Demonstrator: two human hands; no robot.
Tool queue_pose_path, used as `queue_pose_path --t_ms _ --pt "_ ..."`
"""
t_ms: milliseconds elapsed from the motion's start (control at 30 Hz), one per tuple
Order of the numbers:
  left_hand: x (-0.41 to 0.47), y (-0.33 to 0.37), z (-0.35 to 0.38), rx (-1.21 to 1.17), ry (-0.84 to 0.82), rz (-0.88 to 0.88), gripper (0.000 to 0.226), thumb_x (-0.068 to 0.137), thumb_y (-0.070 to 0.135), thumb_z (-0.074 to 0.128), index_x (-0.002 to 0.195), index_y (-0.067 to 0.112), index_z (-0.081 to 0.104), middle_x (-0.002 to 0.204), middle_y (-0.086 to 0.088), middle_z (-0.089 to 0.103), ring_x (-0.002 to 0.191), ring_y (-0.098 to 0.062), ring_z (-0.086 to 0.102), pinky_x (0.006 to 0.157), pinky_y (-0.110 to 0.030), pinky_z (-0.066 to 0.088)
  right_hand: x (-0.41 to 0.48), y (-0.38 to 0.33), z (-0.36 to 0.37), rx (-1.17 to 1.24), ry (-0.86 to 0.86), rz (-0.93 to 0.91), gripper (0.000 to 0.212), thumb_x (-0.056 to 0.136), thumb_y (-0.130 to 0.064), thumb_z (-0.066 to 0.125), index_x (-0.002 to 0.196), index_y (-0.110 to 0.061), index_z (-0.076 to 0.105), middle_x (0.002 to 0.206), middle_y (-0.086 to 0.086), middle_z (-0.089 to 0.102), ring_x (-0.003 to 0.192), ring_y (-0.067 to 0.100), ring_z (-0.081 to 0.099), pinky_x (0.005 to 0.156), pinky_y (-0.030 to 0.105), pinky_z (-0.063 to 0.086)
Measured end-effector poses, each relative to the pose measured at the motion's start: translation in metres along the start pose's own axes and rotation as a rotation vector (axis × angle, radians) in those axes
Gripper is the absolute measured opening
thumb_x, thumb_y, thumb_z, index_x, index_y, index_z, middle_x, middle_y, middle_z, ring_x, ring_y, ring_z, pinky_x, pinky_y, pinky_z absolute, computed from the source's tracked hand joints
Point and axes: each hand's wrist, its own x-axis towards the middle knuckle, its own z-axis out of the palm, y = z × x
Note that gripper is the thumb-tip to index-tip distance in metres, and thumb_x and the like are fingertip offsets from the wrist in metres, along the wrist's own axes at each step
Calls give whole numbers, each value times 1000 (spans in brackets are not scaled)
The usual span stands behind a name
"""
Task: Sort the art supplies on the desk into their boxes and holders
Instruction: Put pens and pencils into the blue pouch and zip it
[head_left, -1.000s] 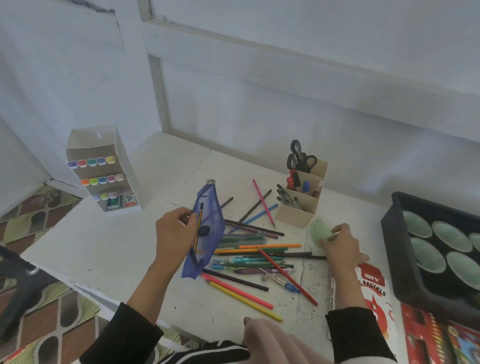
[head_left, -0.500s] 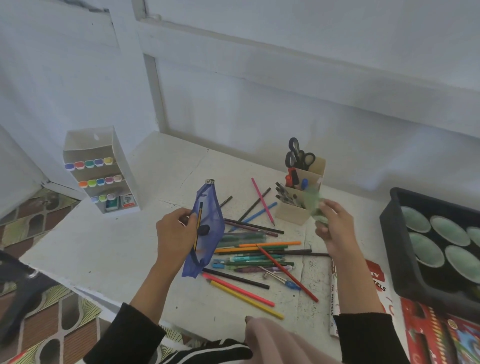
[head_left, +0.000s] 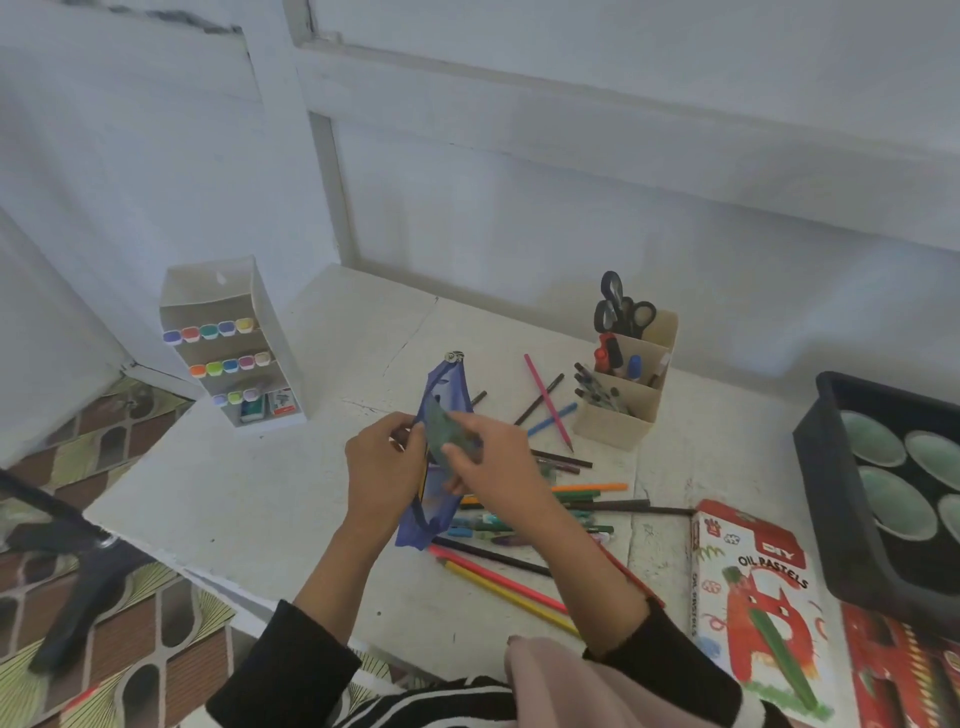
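**A:** White desk (head_left: 249, 493), white panelled wall (head_left: 571, 182) behind it. Where's the pouch?

**B:** The blue mesh pouch (head_left: 448, 387) is mid-desk, lifted off the surface and standing on end, zip pull at the top. The left hand (head_left: 382, 470) grips its near edge with fingers curled round the fabric.

**A:** Right hand?

**B:** The right hand (head_left: 498, 467) pinches a green piece (head_left: 444, 428) at the pouch mouth. It's blurred, so I can't tell what it is or whether it's already inside the mesh. The two hands are almost touching.

**A:** Loose stock?

**B:** A pile of coloured pencils (head_left: 582, 501) lies flat under and to the right of the pouch, mostly running crosswise. A few more pencils (head_left: 545, 402) fan out behind it. A pink and a yellow one (head_left: 498, 577) lie nearest the person.

**A:** Holders?

**B:**
- A beige organiser (head_left: 618, 426) stands behind and right of the pile. It holds scissors (head_left: 621, 312) upright at the back, with pens in the front slots.
- A white marker rack (head_left: 234, 358) stands at the left, well apart, with three rows of coloured caps.

**A:** Right edge?

**B:**
- An oil pastels box (head_left: 758, 597) lies flat beside the pile.
- A black tray (head_left: 826, 493) of round green dishes (head_left: 893, 501) sits beyond the pastels box.
- A red box (head_left: 904, 670) sits in front of the tray, cut off by the frame.
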Motion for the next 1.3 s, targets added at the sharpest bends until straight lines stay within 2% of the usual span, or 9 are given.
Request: queue_pose_path --t_ms 167,300,433,567,800,967,1033,1167,1300 --pt "2 -3 -6 -31 57 3 14 90 11 59 79 14 68 64 13 59 62 -6 55 63 -15 41 0 7 -5 -218 -96 -94 53 92 -31 59 141 -20 43 117 -1 65 85 17 63 82 22 50" --pt "3 -11 -6 -83 76 -60 13 90 14 60 81 13 69 66 3 62 64 -19 58 67 -31 47 3 17 -32 -77 87 -114 34 92 -21 58 126 -22 59 102 -13 66 72 17 56 67 7 46" --pt "2 -12 -9 -81 95 -67 13 91 13 59 81 13 68 67 2 62 65 -16 58 66 -26 46 17 55 -61 -368 148 9 28 92 -16 58 119 -20 63 98 -9 67 65 4 52 70 14 45" --pt "6 -15 -13 -64 116 -72 14 92 13 58 85 8 70 69 0 63 64 -13 57 61 -14 41 21 88 -60 -556 13 126 26 88 -17 63 113 -18 68 112 -2 67 102 13 59 91 31 47" --pt "11 -19 -23 -37 164 -87 15 92 13 58 88 5 71 73 -5 66 70 -21 60 65 -21 43 19 101 -40 -676 80 155 17 82 -26 71 98 -27 66 112 -3 55 116 20 41 80 32 44" --pt "8 -23 -28 -14 170 -126 16 92 13 58 89 5 71 73 -5 65 69 -20 59 62 -18 42 18 87 -53 -296 172 88 21 78 -8 73 73 -24 62 87 -6 64 89 13 60 77 22 47" --pt "7 -24 -29 -10 172 -147 17 93 14 57 91 5 71 76 -6 66 71 -20 59 63 -19 41 13 71 -62 -136 207 84 18 80 -2 71 78 -18 64 80 -6 65 74 8 63 68 12 49" --pt "6 -23 -27 -17 171 -163 17 93 15 57 93 4 71 78 -7 66 73 -21 60 63 -17 41 8 50 -74 25 288 67 8 87 -8 64 90 -15 65 79 -1 66 52 9 61 51 15 50" --pt "6 -21 -25 -15 181 -169 18 93 15 57 95 3 70 80 -9 66 72 -18 57 61 -15 40 7 35 -76 207 460 100 12 94 -14 54 99 -10 65 70 1 63 48 7 52 45 16 44"
